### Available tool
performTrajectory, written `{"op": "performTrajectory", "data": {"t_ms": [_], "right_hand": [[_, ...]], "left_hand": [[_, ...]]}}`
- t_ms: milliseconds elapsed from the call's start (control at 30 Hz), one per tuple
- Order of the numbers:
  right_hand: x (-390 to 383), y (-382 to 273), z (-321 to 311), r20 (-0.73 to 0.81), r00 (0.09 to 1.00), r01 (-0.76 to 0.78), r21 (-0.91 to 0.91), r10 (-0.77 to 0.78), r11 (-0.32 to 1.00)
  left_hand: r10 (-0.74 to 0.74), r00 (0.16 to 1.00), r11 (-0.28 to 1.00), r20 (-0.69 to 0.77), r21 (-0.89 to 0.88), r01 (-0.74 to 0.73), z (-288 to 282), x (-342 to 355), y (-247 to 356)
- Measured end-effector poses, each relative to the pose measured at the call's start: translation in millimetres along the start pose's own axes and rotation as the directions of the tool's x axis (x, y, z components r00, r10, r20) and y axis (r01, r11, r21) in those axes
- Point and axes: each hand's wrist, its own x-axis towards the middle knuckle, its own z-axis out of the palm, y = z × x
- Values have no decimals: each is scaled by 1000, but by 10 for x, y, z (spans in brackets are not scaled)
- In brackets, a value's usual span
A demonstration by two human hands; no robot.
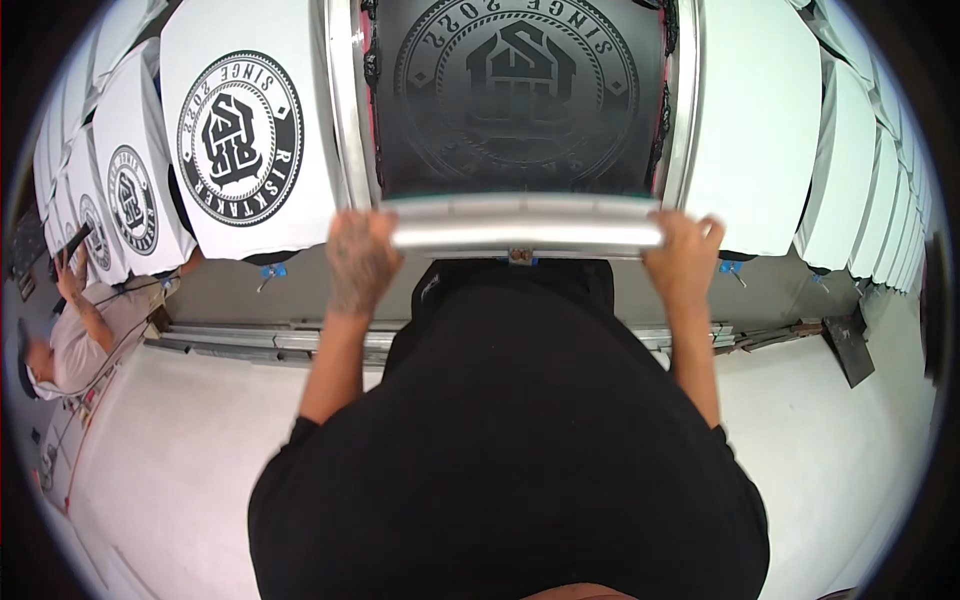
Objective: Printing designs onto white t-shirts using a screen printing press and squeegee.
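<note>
A wide metal squeegee with a thin greenish blade edge lies across the near end of a screen-printing frame. My left hand is closed around its left end, and my right hand grips the right end. Beyond the squeegee, the dark mesh shows a round emblem, with black ink smeared along its side edges. To the left, a white shirt bears a black round print. A plain white shirt is stretched out on the right. Slight blur softens both hands.
More printed shirts line the far left, and plain ones the far right. A person stands at left with a dark object in hand. Metal bars lie low behind me. Blue clamps hang under the shirts' near edges.
</note>
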Motion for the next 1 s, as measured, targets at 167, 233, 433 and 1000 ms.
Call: {"op": "performTrajectory", "data": {"t_ms": [167,233,433,1000], "right_hand": [[-433,-38,454,-53,996,-62,111,68,992],[-333,-47,412,-45,997,-62,80,65,995],[-103,36,711,-295,955,-10,65,28,998],[3581,709,-882,195,978,-62,-50,70,997]], "left_hand": [[-123,955,966,270,-186,177,61,-305,185],[-131,975,981,178,-118,153,110,-474,227],[-141,988,983,-60,-126,133,386,-107,142],[11,962,992,273,-122,23,56,4023,-1203]]}}
